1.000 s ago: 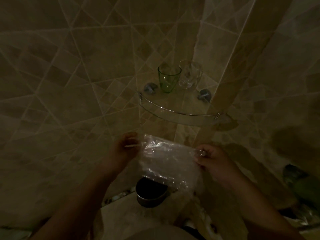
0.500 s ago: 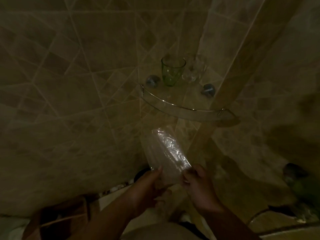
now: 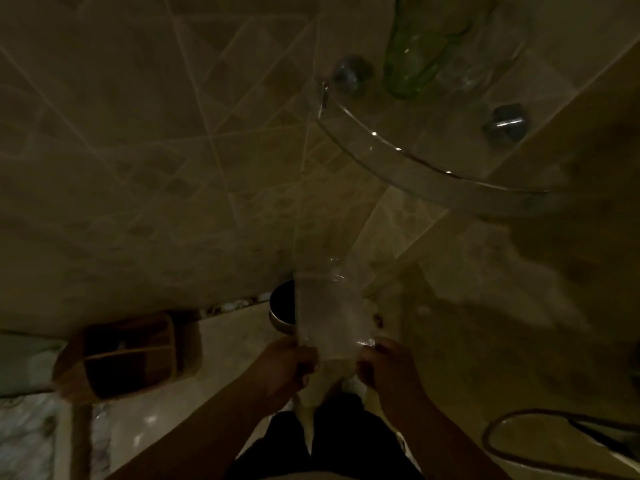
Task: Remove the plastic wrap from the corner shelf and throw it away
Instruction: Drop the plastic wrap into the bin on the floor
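Nearest the camera, at the lower centre of the frame, the left hand (image 3: 285, 367) and the right hand (image 3: 384, 370) sit close together, each grip pinched shut on a lower edge of the plastic wrap (image 3: 329, 317). The wrap stands up from the fingers as a narrow, blurred, see-through sheet, well below the corner shelf (image 3: 433, 178) and clear of it. Half a second earlier the hands held it higher in the frame; a second ago they were spread wide with the sheet stretched between them.

Just behind the wrap, on the floor at the foot of the wall, stands a dark round bin (image 3: 282, 311), partly hidden by the sheet; what lies in it cannot be made out. At the lower left a brown divided wooden caddy (image 3: 128, 355) sits on the floor, its compartments too dark to read. It now shows more fully than before.

Farthest, at the upper right, the glass shelf carries a green glass (image 3: 412, 57) and, just right of it, a clear glass (image 3: 481, 53), both smeared by motion and cut by the top edge. They now appear larger and higher. Their contents cannot be told. No writing is legible anywhere.
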The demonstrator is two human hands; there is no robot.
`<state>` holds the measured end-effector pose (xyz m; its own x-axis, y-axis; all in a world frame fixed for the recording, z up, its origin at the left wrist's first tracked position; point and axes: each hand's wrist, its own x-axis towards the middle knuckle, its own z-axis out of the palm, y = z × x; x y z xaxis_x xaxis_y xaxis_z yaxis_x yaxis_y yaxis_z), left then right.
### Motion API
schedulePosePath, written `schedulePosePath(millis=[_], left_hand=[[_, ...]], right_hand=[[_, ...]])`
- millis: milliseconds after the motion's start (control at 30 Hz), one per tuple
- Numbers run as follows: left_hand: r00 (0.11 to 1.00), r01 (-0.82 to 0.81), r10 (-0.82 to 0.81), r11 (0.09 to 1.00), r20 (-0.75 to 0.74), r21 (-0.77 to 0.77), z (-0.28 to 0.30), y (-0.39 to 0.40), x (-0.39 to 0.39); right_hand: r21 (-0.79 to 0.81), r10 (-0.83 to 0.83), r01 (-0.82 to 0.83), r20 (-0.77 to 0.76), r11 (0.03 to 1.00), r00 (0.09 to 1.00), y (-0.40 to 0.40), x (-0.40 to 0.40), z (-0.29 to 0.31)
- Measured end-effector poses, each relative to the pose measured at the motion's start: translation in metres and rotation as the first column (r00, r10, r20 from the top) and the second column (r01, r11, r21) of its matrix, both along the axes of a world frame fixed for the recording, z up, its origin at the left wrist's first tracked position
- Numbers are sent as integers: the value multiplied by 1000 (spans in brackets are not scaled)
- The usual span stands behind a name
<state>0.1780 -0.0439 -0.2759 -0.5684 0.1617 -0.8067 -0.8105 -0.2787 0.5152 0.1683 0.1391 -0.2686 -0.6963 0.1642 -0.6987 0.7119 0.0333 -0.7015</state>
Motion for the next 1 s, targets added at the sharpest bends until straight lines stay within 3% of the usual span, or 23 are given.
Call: schedulePosePath(millis=[200, 333, 733, 933, 1000], left_hand=[[963, -211, 228, 970, 146, -122, -92, -1, -11], [885, -379, 433, 883, 169, -276, -175, 0, -28], [949, -239, 293, 908, 114, -343, -398, -2, -89], [921, -311, 369, 889, 124, -335, -434, 2, -97], [934, -237, 315, 901, 171, -363, -428, 2, -95]], right_hand=[[-4, 39, -39, 92, 999, 995, -6, -31, -85], [37, 72, -75, 81, 996, 994, -5, -50, -168], [205, 206, -212, 53, 955, 977, -11, -117, -403], [154, 152, -156, 42, 976, 988, -9, -126, -446], [177, 164, -173, 66, 969, 984, -4, -121, -446]])
